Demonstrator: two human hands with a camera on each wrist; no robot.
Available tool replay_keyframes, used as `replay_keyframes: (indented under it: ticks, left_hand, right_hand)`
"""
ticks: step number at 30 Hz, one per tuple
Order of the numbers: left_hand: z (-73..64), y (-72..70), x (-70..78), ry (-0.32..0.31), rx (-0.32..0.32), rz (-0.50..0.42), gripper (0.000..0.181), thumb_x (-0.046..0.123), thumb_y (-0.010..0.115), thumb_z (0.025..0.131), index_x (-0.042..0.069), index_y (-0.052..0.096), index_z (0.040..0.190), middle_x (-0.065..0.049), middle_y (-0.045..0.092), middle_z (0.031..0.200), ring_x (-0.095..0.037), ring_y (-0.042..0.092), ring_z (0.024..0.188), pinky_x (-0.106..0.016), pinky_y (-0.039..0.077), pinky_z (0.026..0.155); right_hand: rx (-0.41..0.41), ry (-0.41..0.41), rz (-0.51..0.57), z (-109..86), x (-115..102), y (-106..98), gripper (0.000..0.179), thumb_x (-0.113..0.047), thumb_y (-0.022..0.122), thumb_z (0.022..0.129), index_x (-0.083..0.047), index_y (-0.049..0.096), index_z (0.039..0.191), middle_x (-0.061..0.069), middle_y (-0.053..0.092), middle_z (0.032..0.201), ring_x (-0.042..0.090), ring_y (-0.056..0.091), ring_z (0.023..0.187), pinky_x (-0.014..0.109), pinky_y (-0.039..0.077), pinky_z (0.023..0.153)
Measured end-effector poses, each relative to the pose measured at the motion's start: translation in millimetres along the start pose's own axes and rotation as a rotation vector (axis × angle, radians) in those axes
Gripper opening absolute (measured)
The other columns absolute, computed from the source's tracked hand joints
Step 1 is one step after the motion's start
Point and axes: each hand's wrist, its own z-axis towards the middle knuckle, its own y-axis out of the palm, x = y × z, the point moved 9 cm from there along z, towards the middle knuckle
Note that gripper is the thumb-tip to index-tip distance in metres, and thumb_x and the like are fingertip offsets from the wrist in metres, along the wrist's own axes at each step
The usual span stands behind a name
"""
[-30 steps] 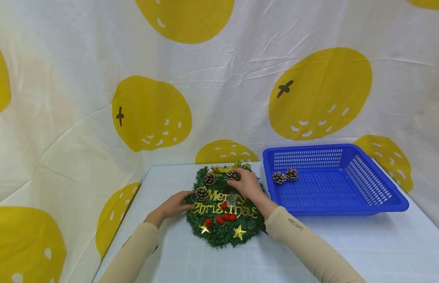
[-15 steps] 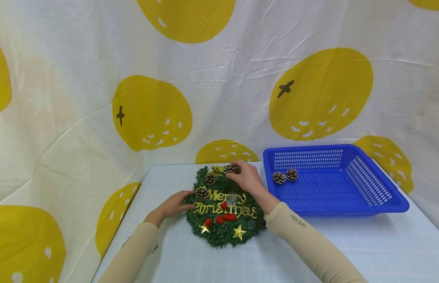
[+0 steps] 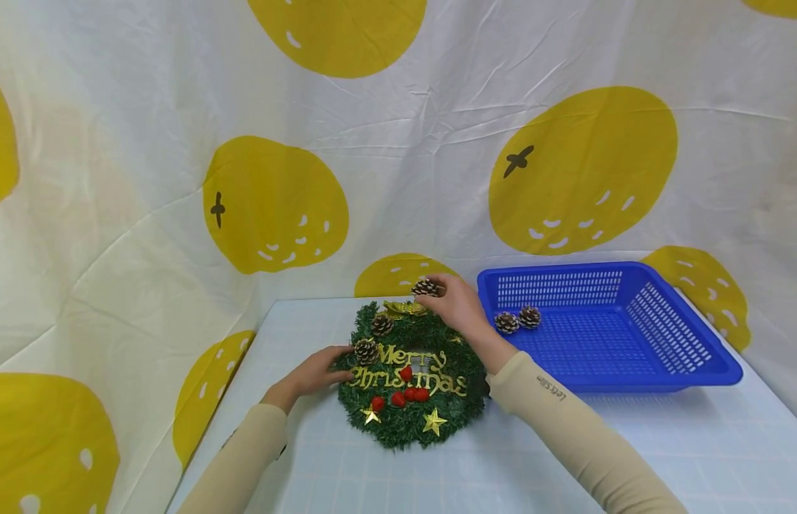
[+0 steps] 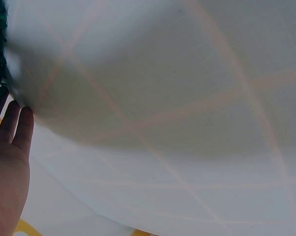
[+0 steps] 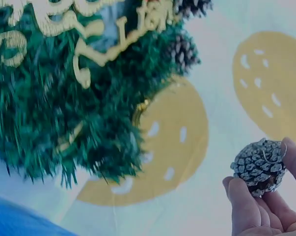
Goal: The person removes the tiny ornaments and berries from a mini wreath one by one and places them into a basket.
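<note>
A green Christmas wreath (image 3: 398, 425) with gold "Merry Christmas" lettering, red berries and gold stars lies on the table. Two pinecones (image 3: 367, 351) sit on its upper left part. My right hand (image 3: 459, 305) pinches another pinecone (image 3: 426, 288) just above the wreath's top, beside the gold ribbon (image 3: 403, 308). From the right wrist, this pinecone (image 5: 259, 167) with white-tipped scales shows between thumb and fingers, apart from the wreath. At the wreath's left edge my left hand (image 3: 316, 371) rests with fingers fairly straight; the left wrist view shows its fingers (image 4: 22, 130) reaching that edge.
To the right stands a blue plastic basket (image 3: 629, 382) with two pinecones (image 3: 518, 319) in its left part. A light checked cloth (image 3: 347, 478) covers the table. Behind hangs a white curtain (image 3: 404, 193) with large yellow fruit prints.
My right hand has moved up and away from the wreath with the pinecone, and the gold ribbon shows more. The left hand has stayed at the wreath's left edge.
</note>
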Motion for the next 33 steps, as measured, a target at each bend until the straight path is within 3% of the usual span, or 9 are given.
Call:
replay_keyframes:
  ticks: [7,16,33]
  left_hand:
    - [-0.3,-0.2,0.2,0.000,-0.001,0.001,0.065,0.037,0.065,0.095,0.004,0.043,0.146,-0.021,0.045,0.145,-0.040,0.040,0.135,-0.056,0.033,0.110]
    - [-0.4,-0.3,0.4,0.000,-0.003,0.008,0.064,0.038,0.064,0.095,0.005,0.044,0.146,-0.021,0.045,0.145,-0.040,0.040,0.134,-0.056,0.034,0.109]
    - [0.6,1.5,-1.3,0.010,-0.007,0.009,0.065,0.039,0.064,0.095,0.005,0.043,0.147,-0.020,0.045,0.146,-0.039,0.040,0.135,-0.055,0.033,0.110]
  right_hand:
    - [0.040,0.015,0.000,6.1,-0.1,-29.8,0.058,-0.032,0.072,0.090,-0.009,0.053,0.140,0.015,0.060,0.132,0.031,0.060,0.116,0.048,0.053,0.090]
    - [0.095,0.065,-0.035,12.1,23.1,-66.0,0.056,-0.031,0.069,0.092,-0.006,0.053,0.140,0.019,0.056,0.135,0.035,0.057,0.118,0.049,0.053,0.088]
    - [0.097,0.117,-0.039,13.7,71.2,-100.7,0.062,-0.036,0.071,0.090,-0.005,0.050,0.141,0.020,0.054,0.135,0.038,0.052,0.121,0.054,0.047,0.096]
